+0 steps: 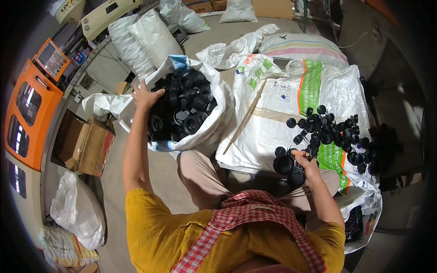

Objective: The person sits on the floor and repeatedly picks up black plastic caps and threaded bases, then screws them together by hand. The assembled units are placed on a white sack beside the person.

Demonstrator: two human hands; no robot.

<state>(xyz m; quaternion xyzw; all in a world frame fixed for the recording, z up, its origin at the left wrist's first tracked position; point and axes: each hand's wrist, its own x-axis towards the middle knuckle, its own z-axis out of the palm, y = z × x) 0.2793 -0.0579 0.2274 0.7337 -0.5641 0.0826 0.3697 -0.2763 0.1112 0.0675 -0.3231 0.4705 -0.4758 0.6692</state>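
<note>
My left hand (146, 96) is over the left rim of a white woven sack (223, 98), its thumb and fingers spread and nothing visible in them. Black round plastic caps (182, 102), some ribbed like rings, fill that sack. In front of my right knee, my right hand (307, 164) pinches a small cluster of black plastic caps (284, 164); the exact spot gripped is partly hidden by the fingers. Just beyond it, a heap of smaller black caps on thin stems (325, 132) lies on a flat surface covered with white-and-green sacking (273, 136).
A thin wooden stick (246, 116) lies across the sacking. Full white bags (154, 38) stand behind the open sack. To the left are an orange machine (34, 109), a cardboard box (93, 148) and a clear plastic bag (79, 209). Another sack (371, 214) holds dark pieces at the right.
</note>
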